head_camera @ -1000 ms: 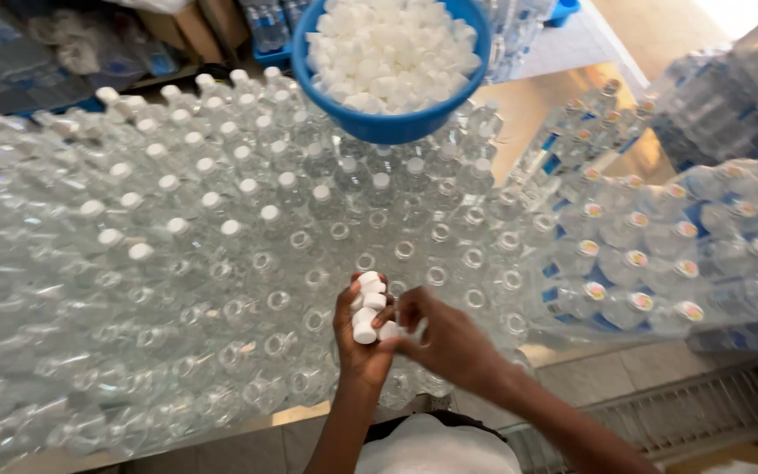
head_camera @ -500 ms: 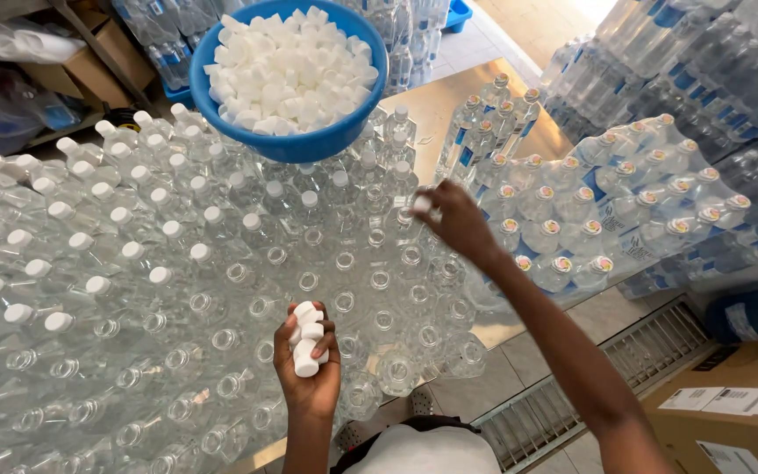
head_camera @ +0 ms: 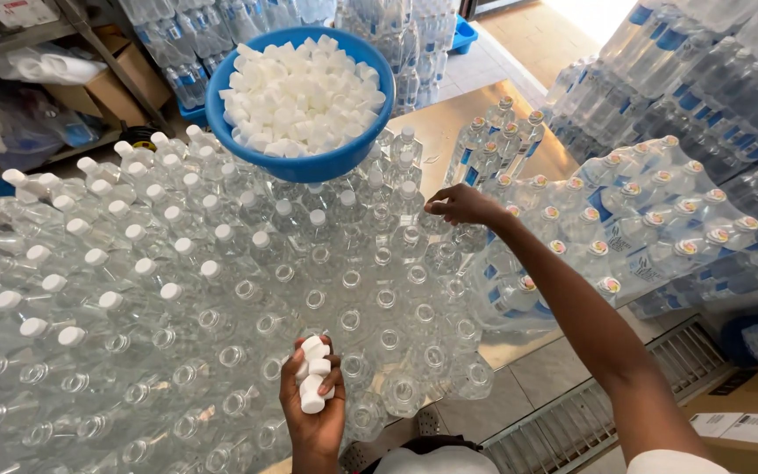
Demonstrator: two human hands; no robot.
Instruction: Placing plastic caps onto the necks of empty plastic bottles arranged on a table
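My left hand [head_camera: 311, 400] is shut on a small stack of white bottle caps [head_camera: 313, 373], held over the near open bottles. My right hand [head_camera: 460, 204] reaches far right, fingers pinched over the mouth of a clear bottle [head_camera: 436, 230] at the edge of the crowd; any cap in it is hidden. Several clear plastic bottles [head_camera: 221, 298] stand packed on the metal table [head_camera: 449, 123], those at the left and back capped white, those in the middle and near side open. A blue bowl [head_camera: 302, 164] heaped with white caps rests on the bottles at the back.
Shrink-wrapped packs of capped bottles [head_camera: 642, 228] lie at the right, with more stacked behind [head_camera: 730, 79]. Shelves with boxes and bags [head_camera: 37, 79] stand at the back left. A cardboard box [head_camera: 752, 421] sits at lower right beside a floor grate [head_camera: 563, 421].
My right hand left the stack of caps in my left hand and stretched out to the far right bottles. The left hand stayed low with the caps; the view shifted up and right.
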